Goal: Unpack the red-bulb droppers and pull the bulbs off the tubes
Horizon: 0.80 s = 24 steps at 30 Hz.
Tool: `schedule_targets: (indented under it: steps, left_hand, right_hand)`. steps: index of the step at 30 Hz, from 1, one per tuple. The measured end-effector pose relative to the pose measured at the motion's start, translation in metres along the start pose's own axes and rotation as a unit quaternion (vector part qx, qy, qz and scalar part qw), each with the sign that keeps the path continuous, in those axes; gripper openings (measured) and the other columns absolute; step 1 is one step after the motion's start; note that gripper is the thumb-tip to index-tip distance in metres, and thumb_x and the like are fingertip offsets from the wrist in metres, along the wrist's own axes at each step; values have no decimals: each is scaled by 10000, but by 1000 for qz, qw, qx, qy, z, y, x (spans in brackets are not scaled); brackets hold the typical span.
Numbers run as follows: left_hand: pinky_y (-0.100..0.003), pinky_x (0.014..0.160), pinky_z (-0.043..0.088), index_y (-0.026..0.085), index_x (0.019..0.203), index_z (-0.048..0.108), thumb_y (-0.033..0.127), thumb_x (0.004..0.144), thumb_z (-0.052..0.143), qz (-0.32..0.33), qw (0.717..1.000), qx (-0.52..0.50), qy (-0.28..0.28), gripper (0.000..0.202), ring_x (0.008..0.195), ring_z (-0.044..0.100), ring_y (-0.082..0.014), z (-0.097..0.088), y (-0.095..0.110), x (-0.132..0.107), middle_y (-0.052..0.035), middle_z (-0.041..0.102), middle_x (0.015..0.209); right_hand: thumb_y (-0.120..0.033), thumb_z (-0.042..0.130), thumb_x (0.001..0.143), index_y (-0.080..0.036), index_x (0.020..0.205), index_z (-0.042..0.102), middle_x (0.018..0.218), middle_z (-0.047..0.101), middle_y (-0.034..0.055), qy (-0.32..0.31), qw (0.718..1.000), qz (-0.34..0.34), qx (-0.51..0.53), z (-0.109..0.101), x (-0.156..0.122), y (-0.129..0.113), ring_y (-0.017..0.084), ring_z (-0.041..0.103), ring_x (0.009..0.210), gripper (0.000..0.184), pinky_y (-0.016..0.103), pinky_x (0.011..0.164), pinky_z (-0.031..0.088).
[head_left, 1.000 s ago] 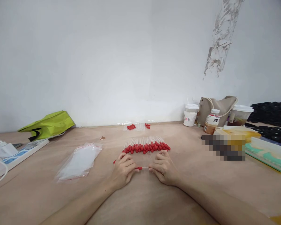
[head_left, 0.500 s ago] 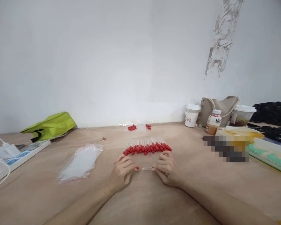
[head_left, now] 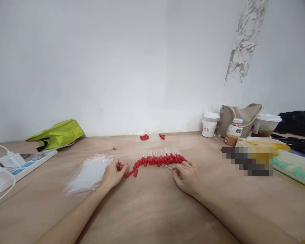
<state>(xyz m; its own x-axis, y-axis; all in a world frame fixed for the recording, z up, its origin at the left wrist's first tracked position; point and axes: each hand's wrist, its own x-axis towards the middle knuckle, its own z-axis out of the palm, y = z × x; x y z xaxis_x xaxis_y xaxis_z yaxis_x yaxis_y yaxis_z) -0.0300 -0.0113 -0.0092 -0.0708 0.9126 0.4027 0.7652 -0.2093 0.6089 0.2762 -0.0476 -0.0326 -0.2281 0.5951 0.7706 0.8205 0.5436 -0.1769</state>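
A row of glass droppers with red rubber bulbs (head_left: 157, 160) lies across the middle of the table, bulbs toward me. My left hand (head_left: 114, 173) is left of the row, fingers pinched on a red rubber bulb that is mostly hidden, only its tip showing. Just right of it, two loose red bulbs (head_left: 130, 174) lie on the table. At the row's right end, my right hand (head_left: 186, 176) pinches a thin glass tube (head_left: 169, 167), mostly covered by the fingers. Its tip is close to several bare thin tubes (head_left: 164, 166) below the row.
Clear zip bags (head_left: 87, 174) lie at left, near a power strip (head_left: 35, 166) and a green bag (head_left: 58, 135). Small bags of red bulbs (head_left: 144, 137) lie by the wall. Cups (head_left: 209, 125), a bottle (head_left: 234, 132) and a beige bag (head_left: 240, 117) stand at right.
My hands have moved apart: the left went left and slightly away, uncovering two loose red bulbs. The right moved a little away, bringing its tube near the bare thin tubes.
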Motion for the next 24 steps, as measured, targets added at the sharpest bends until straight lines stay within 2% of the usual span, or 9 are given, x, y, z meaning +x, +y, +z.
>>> schedule_targets:
  steps: [3, 7, 10, 13, 18, 21, 24]
  left_hand:
    - [-238, 534, 352, 191, 667, 513, 425, 689, 524, -1, 999, 40, -25, 235, 570, 515, -147, 3, 1, -2, 9, 568, 614]
    - [-253, 540, 332, 194, 655, 511, 532, 708, 475, 26, 995, 84, -36, 344, 601, 530, -172, -1, 22, -13, -12, 576, 655]
    - [-265, 555, 329, 196, 693, 478, 616, 648, 506, 31, 989, 139, -28, 423, 648, 533, -194, -1, 40, -22, -31, 573, 726]
    - [-271, 559, 327, 199, 698, 442, 651, 609, 524, 33, 982, 182, -31, 468, 680, 515, -206, 6, 44, -27, -39, 543, 742]
    - [-291, 631, 339, 193, 696, 443, 518, 730, 481, 83, 973, 213, -21, 329, 750, 494, -213, 18, 35, -26, -43, 518, 748]
    - [-278, 639, 339, 193, 697, 459, 378, 783, 454, 85, 973, 211, -46, 204, 745, 501, -193, 13, 41, -26, -34, 529, 752]
    - [-263, 610, 332, 194, 678, 471, 299, 762, 472, 69, 969, 225, -78, 135, 715, 511, -180, 2, 49, -27, -21, 539, 715]
  right_hand:
    - [-158, 452, 757, -194, 709, 579, 613, 605, 8, -5, 1000, 3, -7, 3, -1, 1, 143, 487, 636, 140, 294, 683, 256]
    - [-168, 449, 772, -199, 726, 596, 627, 614, 14, -23, 1000, -19, 0, 6, -2, -1, 147, 481, 655, 158, 300, 689, 252]
    - [-225, 471, 785, -212, 768, 607, 616, 607, 4, -50, 998, -31, 6, 4, -1, -4, 149, 466, 664, 138, 312, 711, 250]
    - [-330, 521, 772, -219, 827, 614, 680, 621, 10, -83, 996, -34, 10, 0, 1, -7, 159, 465, 699, 155, 325, 723, 252]
    - [-461, 531, 752, -212, 906, 615, 811, 634, 45, -122, 992, -42, 17, -6, 3, -10, 188, 472, 775, 305, 346, 747, 262]
    - [-488, 520, 752, -216, 918, 614, 844, 632, 46, -141, 989, -43, 21, -9, 4, -12, 190, 474, 794, 332, 348, 755, 266]
    - [-505, 514, 751, -220, 912, 614, 844, 627, 40, -154, 987, -40, 19, -12, 5, -12, 189, 474, 804, 342, 346, 756, 270]
